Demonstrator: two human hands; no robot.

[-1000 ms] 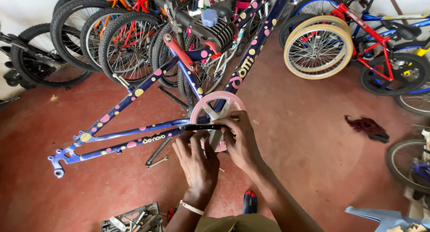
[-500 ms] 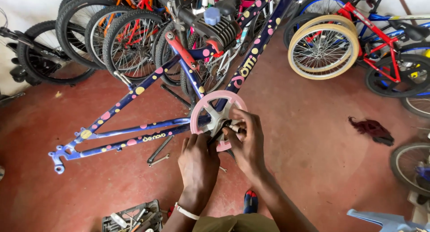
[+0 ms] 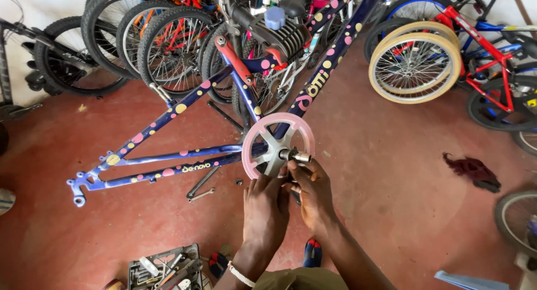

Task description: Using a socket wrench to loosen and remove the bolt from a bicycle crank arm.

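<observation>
A blue spotted frame [image 3: 184, 158] is held up off the red floor [image 3: 391, 172], its rear dropouts pointing left and its main tubes running up to the right into a row of parked bikes [image 3: 168, 38]. At the bottom bracket a pink chainring guard [image 3: 278, 144] is seen face-on, with a short metal axle [image 3: 296, 155] jutting out toward the camera. The right hand [image 3: 316, 192] is closed around the part just below the axle, fingertips touching the guard's lower edge. The left hand [image 3: 265, 211] is placed just beside it, fingers curled under the guard; what it grips cannot be told. A spanner [image 3: 201, 196] lies on the floor under the frame, and a toolbox [image 3: 165, 267] sits near the bottom edge. A cream wheel [image 3: 414, 63] and a dark rag [image 3: 472, 170] are seen to the right, with bare floor between them and the hands.
</observation>
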